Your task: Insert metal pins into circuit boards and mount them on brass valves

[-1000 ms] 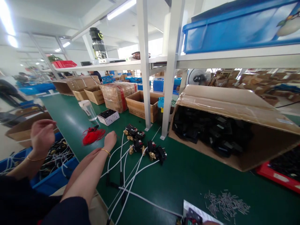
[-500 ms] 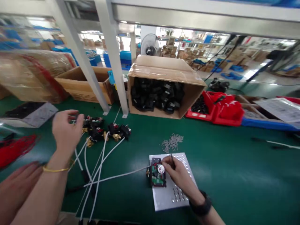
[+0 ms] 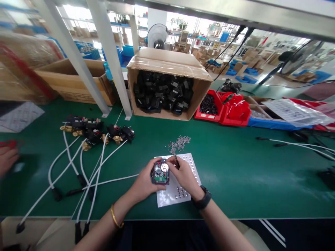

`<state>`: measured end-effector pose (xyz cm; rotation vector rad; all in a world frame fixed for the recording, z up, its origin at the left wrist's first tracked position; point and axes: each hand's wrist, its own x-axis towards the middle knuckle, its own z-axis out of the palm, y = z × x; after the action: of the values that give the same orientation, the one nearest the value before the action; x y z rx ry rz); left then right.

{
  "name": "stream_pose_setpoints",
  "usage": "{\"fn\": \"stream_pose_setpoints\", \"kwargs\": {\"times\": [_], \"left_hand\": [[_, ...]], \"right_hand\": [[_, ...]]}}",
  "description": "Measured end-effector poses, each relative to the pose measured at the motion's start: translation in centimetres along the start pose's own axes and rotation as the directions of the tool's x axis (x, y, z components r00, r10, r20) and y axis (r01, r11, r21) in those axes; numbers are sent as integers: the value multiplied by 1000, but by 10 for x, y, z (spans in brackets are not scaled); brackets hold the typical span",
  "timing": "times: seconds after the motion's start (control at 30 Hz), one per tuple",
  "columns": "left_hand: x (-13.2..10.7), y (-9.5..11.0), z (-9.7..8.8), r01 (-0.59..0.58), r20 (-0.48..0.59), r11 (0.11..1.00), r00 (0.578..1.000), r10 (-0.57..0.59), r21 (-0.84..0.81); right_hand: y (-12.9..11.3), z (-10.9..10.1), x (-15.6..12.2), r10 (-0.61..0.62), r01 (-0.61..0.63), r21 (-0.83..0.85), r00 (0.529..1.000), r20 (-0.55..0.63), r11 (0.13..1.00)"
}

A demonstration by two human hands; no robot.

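Note:
My left hand (image 3: 143,182) grips a small black unit with a green circuit board (image 3: 160,172) from its left side, over a perforated metal plate (image 3: 175,190) on the green table. On the other side of the unit, my right hand (image 3: 184,174) pinches a thin dark tool (image 3: 176,160) just right of a round white part on the board. A white cable runs left from the unit. A pile of small metal pins (image 3: 179,143) lies just beyond the plate.
Several brass-and-black valves with white cables (image 3: 95,132) lie left of centre. An open cardboard box of black parts (image 3: 167,85) lies on its side behind, red bins (image 3: 225,109) to its right. Another person's hand (image 3: 6,158) is at the far left edge.
The view swung right and down from the left side of the bench. My left hand came back from the valves and closed on the unit; my right hand stays with the tool.

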<state>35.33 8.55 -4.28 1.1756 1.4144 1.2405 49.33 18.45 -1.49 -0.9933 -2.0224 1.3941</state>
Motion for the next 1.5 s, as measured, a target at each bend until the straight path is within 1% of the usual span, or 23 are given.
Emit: {"fn": "stream_pose_setpoints", "kwargs": {"times": [0.07,0.1,0.17,0.2,0.23,0.27,0.33,0.37,0.43,0.5,0.57,0.6,0.63,0.7,0.77,0.87,1.0,1.07,1.13,1.2,1.3,1.4,1.5], "left_hand": [[-2,3,2,40,-10,993,999,-41,-115],[-4,4,1,54,-29,980,998,-61,-189],[-13,7,-2,50,-86,948,993,-81,-314],[-18,9,-4,52,-94,937,991,-90,-346],[-23,10,-7,71,-73,934,992,-103,-350],[-27,12,-8,107,-25,939,992,-121,-326],[-34,15,-7,167,84,966,985,-153,-200],[-36,15,-5,164,114,979,982,-151,-118],[-37,13,5,101,88,995,991,-102,14],[-34,8,16,62,16,996,998,-63,64],[-29,2,25,72,-30,996,997,-70,60],[-28,-1,28,77,-38,995,996,-75,55],[-26,-4,30,79,-42,996,996,-77,51],[-25,-11,31,56,-58,998,997,-54,43],[-26,-16,29,-7,-95,999,995,11,44],[-31,-22,27,-109,-135,990,984,120,85],[-36,-18,24,-111,-85,985,989,123,132],[-37,-13,22,-129,-41,977,990,138,170],[-38,-9,20,-160,-10,965,986,166,210],[-38,-8,19,-184,15,955,982,186,233],[-38,-7,17,-186,45,947,983,181,261],[-38,-4,16,-147,35,954,989,143,261],[-36,1,16,-102,24,967,995,99,235]], "right_hand": [[2,-8,-4,41,-37,81,998,-41,996],[4,-16,-8,78,-64,160,994,-79,985],[13,-38,-20,151,-79,366,973,-173,927],[19,-49,-28,189,-71,457,958,-216,886],[25,-59,-37,230,-71,528,943,-241,846],[30,-68,-46,276,-90,577,930,-243,812],[38,-77,-62,364,-159,619,905,-221,769],[40,-77,-68,378,-173,621,901,-215,765],[39,-71,-73,326,-138,609,922,-210,781],[33,-59,-71,279,-120,621,946,-165,774],[26,-47,-63,313,-206,628,948,-63,750],[22,-40,-58,323,-251,589,946,-19,768],[20,-34,-53,313,-274,517,950,13,811],[16,-25,-45,238,-242,327,970,52,913],[14,-18,-40,173,-183,205,983,65,962],[12,-16,-35,150,-156,146,987,49,977],[7,-22,-27,151,-152,24,986,69,988],[2,-27,-20,148,-138,-87,981,122,987],[-5,-33,-10,81,-39,-208,976,201,977],[-14,-37,0,-23,110,-276,953,301,955],[-26,-38,14,-117,268,-281,882,457,922],[-35,-35,27,-119,339,-302,817,564,891],[-42,-32,35,-96,399,-376,782,615,836]]}}
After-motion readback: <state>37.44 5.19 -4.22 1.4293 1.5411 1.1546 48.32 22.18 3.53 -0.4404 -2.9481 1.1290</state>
